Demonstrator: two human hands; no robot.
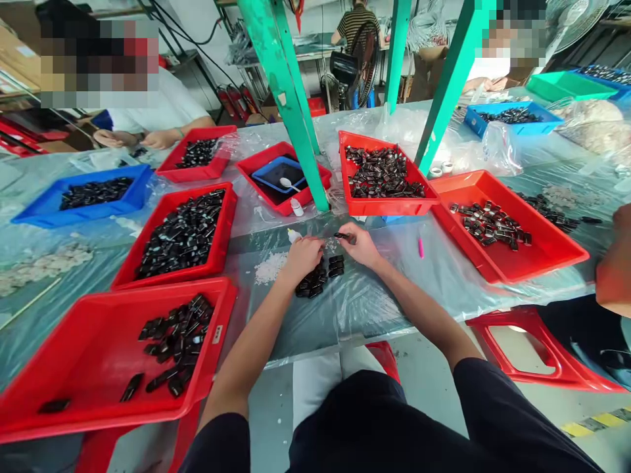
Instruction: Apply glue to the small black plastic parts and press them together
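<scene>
Left hand reaching forward, back facing up, fingers bending; fingertip closure not reading clearly. Right hand pinching, thumb and fingers closing, just right of the left grip. Bare forearms slanting back, spreading wider behind both grips.

The right hand pinches a small black part above the plastic-covered table, while the left hand is just beside it, over a pile of black pieces; whether its fingers grip anything is hard to tell; a heap of small white bits lies to the left of the pile, a pink marker lies right of the hands, and red trays holding dark pieces stand on both sides
</scene>
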